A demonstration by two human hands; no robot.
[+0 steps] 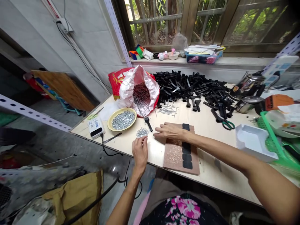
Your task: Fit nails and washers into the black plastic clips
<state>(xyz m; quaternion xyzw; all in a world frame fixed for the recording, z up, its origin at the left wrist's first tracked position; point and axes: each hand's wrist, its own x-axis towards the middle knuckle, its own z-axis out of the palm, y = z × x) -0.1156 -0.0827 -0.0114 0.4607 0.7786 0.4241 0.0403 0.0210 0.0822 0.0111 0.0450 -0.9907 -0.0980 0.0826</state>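
My left hand [140, 152] is at the table's front edge, its fingers curled together beside a small pile of silvery metal pieces [142, 132], perhaps nuts. Whatever those fingers pinch, if anything, is hidden. My right hand [172, 131] reaches leftward, palm down with fingers stretched, over the top of a brown board [174, 154]. Its fingertips are close to a black clip-like part [148, 123] that lies by the pile. A column of black pads [187, 157] runs along the board. More silvery pieces fill a yellow bowl [123, 120].
A red and white bag [126, 89] of long thin rods stands behind the bowl. Black parts [187, 84] are heaped along the back. Scissors [226, 123], a white tray [254, 142] and a green basket [269, 131] are to the right. A white device [95, 127] with a cable lies left.
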